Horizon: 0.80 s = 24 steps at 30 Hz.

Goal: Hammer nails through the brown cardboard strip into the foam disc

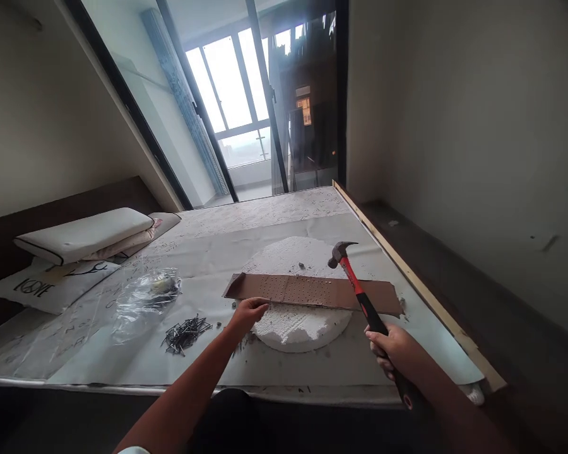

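One hammer (355, 284) is seen, gripped low on its red-and-black handle by the right hand (392, 348), whose fingers are wrapped tightly around the black grip. Its long axis runs diagonally from the near right to the far left, with the dark metal head raised at the far end above the foam and the claw pointing to the right. One brown cardboard strip (312, 291) is laid across one round white foam disc (299, 293); the strip's long axis runs left to right, nearly level, with its left end slightly bent up. Many small holes are punched in rows along its left and middle parts; they are too fine to be counted. The left hand (248, 313) is placed at the strip's near edge toward its left end, fingers curled downward against the edge; whether anything is pinched between the fingertips cannot be told. One loose heap of dark nails (185, 332) is found left of that hand, well apart from the disc, the number not countable. Further left, one crumpled clear plastic bag (144, 295) is lying. All of it rests on a pale sheet (208, 252). At the far left, two stacked pillows (82, 234) are seen, probably on a third printed cushion (47, 285).
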Tool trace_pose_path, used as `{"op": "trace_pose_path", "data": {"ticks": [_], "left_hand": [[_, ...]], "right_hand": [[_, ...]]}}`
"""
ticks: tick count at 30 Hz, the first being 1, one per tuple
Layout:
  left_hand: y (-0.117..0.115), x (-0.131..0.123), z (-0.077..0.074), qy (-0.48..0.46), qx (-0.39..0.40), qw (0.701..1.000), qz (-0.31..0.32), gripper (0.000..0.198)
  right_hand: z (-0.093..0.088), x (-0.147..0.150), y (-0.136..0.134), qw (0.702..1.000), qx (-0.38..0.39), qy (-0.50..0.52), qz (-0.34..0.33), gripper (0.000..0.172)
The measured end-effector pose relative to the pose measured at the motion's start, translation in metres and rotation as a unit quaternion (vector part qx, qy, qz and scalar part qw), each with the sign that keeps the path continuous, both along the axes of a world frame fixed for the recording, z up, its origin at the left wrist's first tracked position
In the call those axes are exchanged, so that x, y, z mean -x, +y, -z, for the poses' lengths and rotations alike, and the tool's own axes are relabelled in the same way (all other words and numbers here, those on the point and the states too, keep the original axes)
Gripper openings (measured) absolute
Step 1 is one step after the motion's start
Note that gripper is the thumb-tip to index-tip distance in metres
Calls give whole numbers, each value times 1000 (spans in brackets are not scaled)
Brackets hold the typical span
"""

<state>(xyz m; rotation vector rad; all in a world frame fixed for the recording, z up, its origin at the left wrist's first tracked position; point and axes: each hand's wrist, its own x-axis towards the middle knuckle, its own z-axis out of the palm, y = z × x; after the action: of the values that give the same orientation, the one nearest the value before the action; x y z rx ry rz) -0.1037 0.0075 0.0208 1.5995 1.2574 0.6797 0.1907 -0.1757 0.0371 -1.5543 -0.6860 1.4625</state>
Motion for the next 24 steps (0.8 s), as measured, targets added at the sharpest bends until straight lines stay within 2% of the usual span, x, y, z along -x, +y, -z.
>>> {"op": "trace_pose_path", "data": {"ticks": [4, 8, 11, 15, 24], "left_hand": [[15, -83, -3, -64, -60, 996, 27, 32], [32, -155, 4, -15, -132, 991, 28, 27], [42, -189, 15, 28, -170, 985, 22, 25], [47, -206, 27, 60, -187, 980, 12, 23], [49, -204, 40, 88, -204, 975, 32, 18]], "right_hand": [[-10, -1, 2, 1000, -17, -10, 2, 17], [-10, -5, 3, 999, -30, -32, -7, 16], [-6, -8, 1, 998, -43, -41, -15, 18], [-1, -10, -1, 998, -45, -47, -9, 18], [-4, -9, -5, 997, -37, -64, -15, 21]]}}
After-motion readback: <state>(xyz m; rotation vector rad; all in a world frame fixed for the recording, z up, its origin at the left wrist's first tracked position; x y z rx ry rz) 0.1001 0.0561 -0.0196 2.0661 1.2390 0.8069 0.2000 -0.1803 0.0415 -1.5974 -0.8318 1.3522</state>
